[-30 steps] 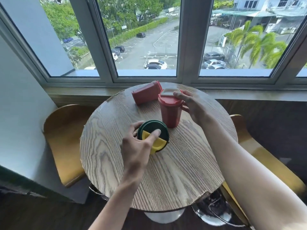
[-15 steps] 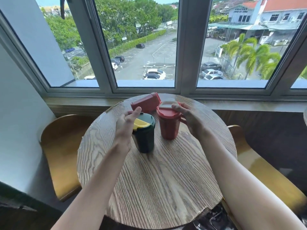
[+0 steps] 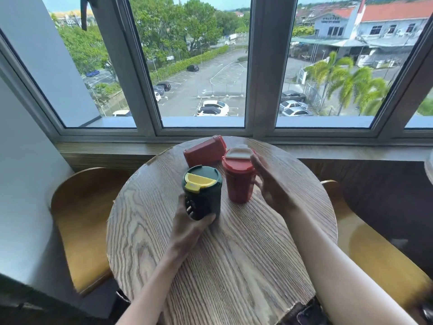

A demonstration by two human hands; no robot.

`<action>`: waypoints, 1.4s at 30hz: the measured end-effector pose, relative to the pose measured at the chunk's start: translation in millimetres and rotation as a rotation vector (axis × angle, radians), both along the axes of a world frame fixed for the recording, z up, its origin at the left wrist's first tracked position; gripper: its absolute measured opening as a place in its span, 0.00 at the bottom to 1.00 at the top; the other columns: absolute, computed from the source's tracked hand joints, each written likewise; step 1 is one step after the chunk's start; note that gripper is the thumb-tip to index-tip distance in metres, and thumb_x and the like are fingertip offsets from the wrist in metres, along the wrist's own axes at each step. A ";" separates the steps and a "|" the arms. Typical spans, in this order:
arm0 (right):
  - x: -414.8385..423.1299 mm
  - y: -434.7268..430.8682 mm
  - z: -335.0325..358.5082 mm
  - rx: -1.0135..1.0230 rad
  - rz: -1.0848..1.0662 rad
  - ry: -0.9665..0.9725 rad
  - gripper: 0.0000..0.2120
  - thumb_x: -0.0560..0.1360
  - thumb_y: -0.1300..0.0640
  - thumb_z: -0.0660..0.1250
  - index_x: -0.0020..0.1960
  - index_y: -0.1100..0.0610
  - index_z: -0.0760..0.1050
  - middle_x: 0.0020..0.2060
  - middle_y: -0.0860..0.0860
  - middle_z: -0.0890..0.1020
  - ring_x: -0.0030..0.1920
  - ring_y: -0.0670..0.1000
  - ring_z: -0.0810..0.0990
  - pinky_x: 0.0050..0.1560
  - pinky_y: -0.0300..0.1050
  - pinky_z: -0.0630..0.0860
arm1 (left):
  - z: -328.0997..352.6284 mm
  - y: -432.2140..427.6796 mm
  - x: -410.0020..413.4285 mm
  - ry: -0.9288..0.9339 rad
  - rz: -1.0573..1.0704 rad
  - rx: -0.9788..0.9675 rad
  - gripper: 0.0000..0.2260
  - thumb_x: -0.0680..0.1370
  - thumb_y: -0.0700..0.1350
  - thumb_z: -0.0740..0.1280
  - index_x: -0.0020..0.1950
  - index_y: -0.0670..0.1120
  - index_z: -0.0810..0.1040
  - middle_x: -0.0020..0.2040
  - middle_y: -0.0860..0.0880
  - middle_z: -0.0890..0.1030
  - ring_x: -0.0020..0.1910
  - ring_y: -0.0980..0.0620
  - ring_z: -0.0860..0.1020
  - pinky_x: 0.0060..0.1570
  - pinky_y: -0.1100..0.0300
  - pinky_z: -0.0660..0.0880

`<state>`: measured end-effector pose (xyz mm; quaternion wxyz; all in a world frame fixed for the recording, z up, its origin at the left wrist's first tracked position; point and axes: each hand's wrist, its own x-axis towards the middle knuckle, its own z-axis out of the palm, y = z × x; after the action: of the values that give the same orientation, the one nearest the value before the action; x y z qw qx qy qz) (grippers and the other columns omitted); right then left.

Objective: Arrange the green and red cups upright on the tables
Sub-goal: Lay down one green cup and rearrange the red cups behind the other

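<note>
A dark green cup [image 3: 206, 195] with a yellow lid flap stands upright on the round wooden table [image 3: 234, 266]. My left hand [image 3: 189, 221] wraps around its lower body from the near side. Just right of it stands an upright red cup [image 3: 237, 181] with a white lid flap. My right hand [image 3: 271, 184] is beside that red cup with fingers spread, close to it, holding nothing. A second red cup [image 3: 205, 152] lies on its side at the table's far edge, behind the other two.
Curved wooden chairs stand at the left [image 3: 82, 219] and right [image 3: 375, 254] of the table. A window sill and wide window run along the far side. Another table's edge [image 3: 430, 170] shows at the far right.
The green cup went from lying tilted to standing upright, and my left hand slid from its top down to its base. My right hand has come off the upright red cup's lid.
</note>
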<state>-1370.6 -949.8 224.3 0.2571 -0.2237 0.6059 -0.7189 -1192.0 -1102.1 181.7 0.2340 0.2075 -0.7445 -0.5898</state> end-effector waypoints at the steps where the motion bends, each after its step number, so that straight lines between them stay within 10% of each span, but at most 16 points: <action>1: 1.9 2.8 -5.8 -0.008 0.025 -0.004 0.33 0.69 0.34 0.69 0.70 0.46 0.70 0.66 0.46 0.78 0.68 0.44 0.73 0.69 0.50 0.64 | -1.3 -0.2 -1.5 -0.003 0.012 -0.010 0.31 0.66 0.35 0.80 0.60 0.54 0.69 0.56 0.51 0.80 0.53 0.60 0.82 0.49 0.63 0.80; 9: -3.8 6.7 6.7 0.101 -0.065 0.037 0.33 0.60 0.25 0.67 0.60 0.40 0.76 0.63 0.43 0.79 0.65 0.47 0.74 0.70 0.56 0.64 | -3.8 20.0 -10.3 0.036 0.028 -0.094 0.38 0.63 0.40 0.83 0.66 0.48 0.66 0.58 0.53 0.77 0.53 0.60 0.80 0.44 0.67 0.80; 16: -24.8 -1.0 37.9 0.310 -0.025 0.155 0.19 0.72 0.49 0.73 0.58 0.58 0.80 0.49 0.53 0.85 0.51 0.51 0.82 0.48 0.43 0.76 | -6.3 19.4 -11.5 0.053 0.005 -0.132 0.38 0.64 0.41 0.83 0.65 0.52 0.64 0.58 0.56 0.76 0.54 0.58 0.80 0.44 0.70 0.79; 22: -22.5 -17.3 36.2 0.258 -0.087 0.147 0.18 0.70 0.50 0.75 0.56 0.58 0.82 0.48 0.55 0.86 0.47 0.50 0.84 0.46 0.43 0.77 | -11.7 15.2 -11.9 0.062 -0.025 -0.137 0.38 0.65 0.43 0.82 0.66 0.55 0.63 0.62 0.51 0.77 0.57 0.57 0.79 0.47 0.67 0.80; 27: -26.8 -20.0 35.0 0.290 -0.041 0.131 0.15 0.71 0.50 0.73 0.55 0.55 0.80 0.49 0.54 0.85 0.50 0.51 0.83 0.49 0.44 0.77 | -1.6 17.4 -2.3 0.158 -0.086 0.059 0.40 0.66 0.71 0.71 0.72 0.54 0.63 0.66 0.54 0.75 0.61 0.63 0.77 0.56 0.70 0.75; 32: -27.5 -19.7 32.3 0.294 0.001 0.077 0.19 0.73 0.50 0.72 0.61 0.56 0.75 0.55 0.55 0.83 0.56 0.53 0.81 0.52 0.42 0.76 | 44.7 -25.9 -45.2 0.184 0.336 0.090 0.13 0.81 0.55 0.62 0.61 0.49 0.73 0.58 0.49 0.77 0.55 0.57 0.76 0.47 0.68 0.70; 36: -26.2 -19.4 30.0 0.271 0.024 0.043 0.22 0.68 0.46 0.72 0.58 0.53 0.74 0.55 0.55 0.81 0.56 0.52 0.81 0.55 0.44 0.75 | 70.6 -83.5 -126.7 -0.026 0.225 -0.219 0.09 0.79 0.45 0.67 0.57 0.44 0.79 0.54 0.43 0.82 0.54 0.44 0.81 0.44 0.63 0.77; 42: -29.6 -19.7 28.7 0.245 0.024 0.014 0.26 0.66 0.47 0.73 0.61 0.54 0.74 0.55 0.53 0.82 0.54 0.50 0.82 0.55 0.44 0.77 | 98.7 -102.9 -225.5 -0.657 0.041 -0.704 0.39 0.68 0.76 0.59 0.60 0.45 0.79 0.63 0.43 0.80 0.64 0.40 0.76 0.63 0.41 0.73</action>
<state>-1400.1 -969.5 253.0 0.2867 -0.2028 0.6884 -0.6347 -1417.5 -1205.0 280.4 0.0539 0.3056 -0.9292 -0.2005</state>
